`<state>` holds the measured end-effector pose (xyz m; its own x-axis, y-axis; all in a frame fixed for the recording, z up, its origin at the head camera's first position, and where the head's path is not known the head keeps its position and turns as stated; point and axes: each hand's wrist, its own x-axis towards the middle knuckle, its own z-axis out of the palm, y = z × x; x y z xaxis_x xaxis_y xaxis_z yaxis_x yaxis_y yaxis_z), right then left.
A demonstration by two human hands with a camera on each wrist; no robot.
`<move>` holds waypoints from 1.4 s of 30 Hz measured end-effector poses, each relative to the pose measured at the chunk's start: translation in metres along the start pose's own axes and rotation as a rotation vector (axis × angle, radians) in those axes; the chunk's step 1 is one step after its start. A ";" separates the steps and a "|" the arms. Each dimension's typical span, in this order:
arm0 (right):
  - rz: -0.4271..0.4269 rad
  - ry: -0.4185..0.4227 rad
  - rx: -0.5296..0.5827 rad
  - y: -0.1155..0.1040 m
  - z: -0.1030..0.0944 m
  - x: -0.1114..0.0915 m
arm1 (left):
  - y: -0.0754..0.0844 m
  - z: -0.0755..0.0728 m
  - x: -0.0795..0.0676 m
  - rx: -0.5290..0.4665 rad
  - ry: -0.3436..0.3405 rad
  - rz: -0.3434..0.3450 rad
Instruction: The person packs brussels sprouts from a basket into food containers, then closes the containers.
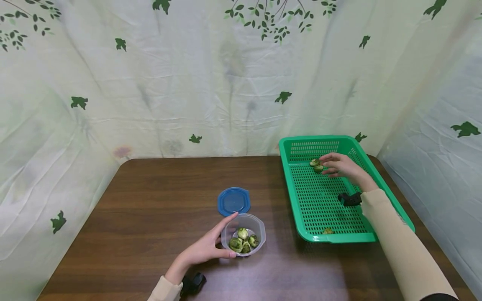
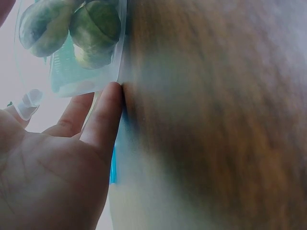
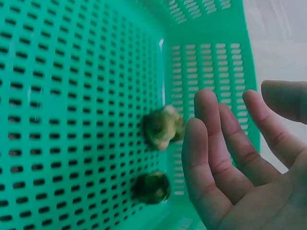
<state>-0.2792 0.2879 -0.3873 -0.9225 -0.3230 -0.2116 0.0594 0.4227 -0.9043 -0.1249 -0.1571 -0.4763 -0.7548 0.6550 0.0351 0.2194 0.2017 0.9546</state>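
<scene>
My left hand (image 1: pixel 205 246) holds a clear plastic container (image 1: pixel 262 240) from its left side, thumb at the near rim and index finger at the far rim. Several Brussels sprouts (image 1: pixel 243 241) lie inside it; through its wall the left wrist view shows green sprouts (image 2: pixel 96 28) close above the fingers (image 2: pixel 105 115). My right hand (image 1: pixel 340 166) is over the far part of a green basket (image 1: pixel 305 200), fingers loosely bent and nothing in them. Just left of its fingertips, Brussels sprouts (image 1: pixel 317 165) lie on the basket floor; the right wrist view shows one sprout (image 3: pixel 152 187) apart from another clump (image 3: pixel 163 128).
A blue lid (image 1: pixel 233 201) lies on the brown table (image 1: pixel 169 196) just behind the container. Another small sprout (image 1: pixel 328 230) sits at the basket's near edge. Leaf-printed cloth (image 1: pixel 180 83) hangs behind the table and along both sides.
</scene>
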 end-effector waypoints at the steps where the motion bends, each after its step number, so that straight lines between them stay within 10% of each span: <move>1: 0.007 0.003 -0.003 0.002 -0.001 0.000 | 0.000 0.000 0.000 0.001 0.000 0.001; 29: 0.183 0.066 -0.023 0.028 -0.019 0.009 | 0.003 -0.001 -0.001 -0.007 -0.006 -0.025; 42: 0.246 -0.045 0.005 0.036 -0.020 0.013 | 0.001 0.000 0.000 -0.008 -0.002 -0.019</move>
<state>-0.2968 0.3156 -0.4152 -0.8622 -0.2483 -0.4415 0.2819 0.4888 -0.8256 -0.1243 -0.1567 -0.4751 -0.7574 0.6528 0.0168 0.2004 0.2080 0.9574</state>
